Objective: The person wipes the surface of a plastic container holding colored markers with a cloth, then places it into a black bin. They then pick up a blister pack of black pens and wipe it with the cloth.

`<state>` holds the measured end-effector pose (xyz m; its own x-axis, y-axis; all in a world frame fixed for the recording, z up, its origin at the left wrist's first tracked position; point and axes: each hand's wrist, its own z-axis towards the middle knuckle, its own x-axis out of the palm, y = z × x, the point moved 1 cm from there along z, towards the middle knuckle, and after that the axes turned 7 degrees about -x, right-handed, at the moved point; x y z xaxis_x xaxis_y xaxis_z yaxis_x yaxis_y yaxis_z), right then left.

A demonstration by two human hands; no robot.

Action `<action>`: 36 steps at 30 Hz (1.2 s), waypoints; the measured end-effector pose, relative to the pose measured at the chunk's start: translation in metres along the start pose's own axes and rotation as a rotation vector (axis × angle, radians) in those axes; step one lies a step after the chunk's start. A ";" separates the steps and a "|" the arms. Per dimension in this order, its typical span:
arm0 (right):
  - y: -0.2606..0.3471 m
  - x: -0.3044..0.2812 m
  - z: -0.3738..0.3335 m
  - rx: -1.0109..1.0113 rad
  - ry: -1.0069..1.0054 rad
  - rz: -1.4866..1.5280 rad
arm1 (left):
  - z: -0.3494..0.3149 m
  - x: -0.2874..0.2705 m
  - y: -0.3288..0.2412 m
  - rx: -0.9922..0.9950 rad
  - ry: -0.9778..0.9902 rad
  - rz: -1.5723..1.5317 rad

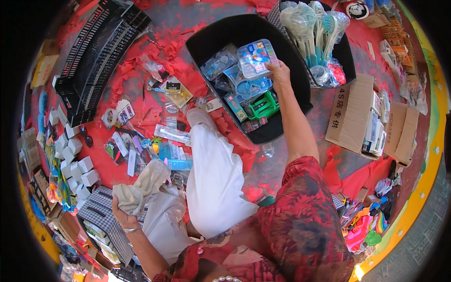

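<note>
Jutting leftward from right hand (pixel 281 74): box (pixel 256 57)

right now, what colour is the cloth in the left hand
The cloth in the left hand is beige; the head view shows it.

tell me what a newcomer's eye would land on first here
Probably the clear box of colourful pieces, which the right hand holds over the open black bin at upper centre. Next, perhaps, the plastic-wrapped long-handled brushes in the checked bin at top right, then the heaped small white boxes at far left.
</note>
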<state>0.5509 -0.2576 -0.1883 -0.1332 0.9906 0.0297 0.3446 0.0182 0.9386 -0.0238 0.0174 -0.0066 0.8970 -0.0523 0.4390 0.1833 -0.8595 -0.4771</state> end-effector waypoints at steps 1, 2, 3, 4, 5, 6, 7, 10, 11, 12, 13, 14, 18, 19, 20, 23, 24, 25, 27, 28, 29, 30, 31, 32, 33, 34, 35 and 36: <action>-0.002 0.008 0.003 0.030 0.009 0.028 | 0.001 0.001 0.000 -0.005 0.015 -0.017; -0.004 0.018 0.006 0.057 0.036 0.069 | 0.002 0.003 0.000 -0.009 0.030 -0.035; -0.006 0.028 0.009 0.073 0.068 0.073 | 0.003 0.004 0.000 -0.010 0.043 -0.023; -0.009 0.037 0.012 0.100 0.066 0.064 | 0.004 0.004 0.000 -0.012 0.057 -0.010; -0.012 0.048 0.014 0.113 0.062 0.054 | 0.004 0.004 0.000 -0.008 0.044 -0.019; -0.015 0.055 0.016 0.133 0.078 0.104 | 0.003 0.004 0.001 -0.012 0.049 0.007; -0.017 0.060 0.018 0.149 0.066 0.149 | 0.003 0.002 0.001 -0.011 0.026 0.015; -0.016 0.051 0.023 0.115 0.067 0.245 | -0.001 -0.004 0.001 -0.034 -0.001 0.015; -0.012 0.038 0.025 0.019 0.099 0.258 | -0.002 -0.006 0.001 -0.044 0.011 -0.017; -0.007 0.021 0.027 -0.018 0.082 0.171 | -0.002 -0.009 0.001 -0.047 -0.005 0.001; -0.003 0.004 0.028 -0.029 0.102 0.175 | -0.002 -0.011 0.001 -0.053 -0.013 -0.005; 0.001 -0.013 0.027 -0.055 0.099 0.171 | -0.002 -0.013 0.001 -0.070 0.007 -0.029; 0.003 -0.067 0.014 0.034 0.071 0.048 | 0.001 -0.016 0.004 -0.066 -0.014 -0.017; -0.001 -0.073 0.009 0.071 0.090 0.009 | 0.002 -0.015 0.005 -0.066 -0.010 -0.002; -0.004 -0.077 0.003 0.111 0.110 -0.030 | 0.002 -0.014 0.006 -0.078 0.021 -0.004; -0.031 -0.058 -0.014 0.102 0.153 0.134 | 0.003 -0.011 0.008 -0.071 -0.043 -0.033; -0.042 -0.046 -0.018 0.135 0.149 0.117 | 0.002 -0.009 0.009 -0.070 -0.017 -0.010; -0.053 -0.034 -0.023 0.212 0.197 0.003 | 0.002 -0.007 0.009 -0.068 -0.023 -0.009; -0.073 -0.013 -0.028 0.284 0.175 -0.142 | 0.002 -0.004 0.012 -0.057 -0.035 0.012; -0.080 -0.003 -0.027 0.308 0.137 -0.166 | 0.001 -0.003 0.013 -0.044 -0.040 0.031; -0.084 0.001 -0.026 0.281 0.082 -0.078 | 0.001 -0.001 0.014 -0.035 -0.037 0.033; -0.087 0.004 -0.026 0.268 0.057 -0.078 | 0.001 -0.001 0.015 -0.033 -0.064 0.054; -0.090 0.005 -0.026 0.256 0.042 -0.070 | 0.001 0.000 0.015 -0.037 -0.082 0.056; -0.091 0.003 -0.026 0.213 0.017 -0.059 | 0.002 0.000 0.016 -0.051 -0.079 0.032; -0.093 0.001 -0.027 0.247 0.016 0.050 | 0.002 0.000 0.015 -0.042 -0.096 0.060; -0.093 -0.003 -0.029 0.254 0.006 0.163 | 0.002 0.000 0.015 -0.044 -0.096 0.062; -0.094 -0.008 -0.031 0.279 -0.004 0.277 | 0.002 0.000 0.015 -0.060 -0.054 0.044; -0.092 -0.012 -0.031 0.239 -0.004 0.352 | 0.003 -0.002 0.014 -0.036 -0.111 0.068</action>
<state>0.4920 -0.2752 -0.2648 0.0345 0.9425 0.3323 0.5745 -0.2908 0.7651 -0.0216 0.0066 -0.0161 0.9464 -0.0562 0.3182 0.1076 -0.8738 -0.4743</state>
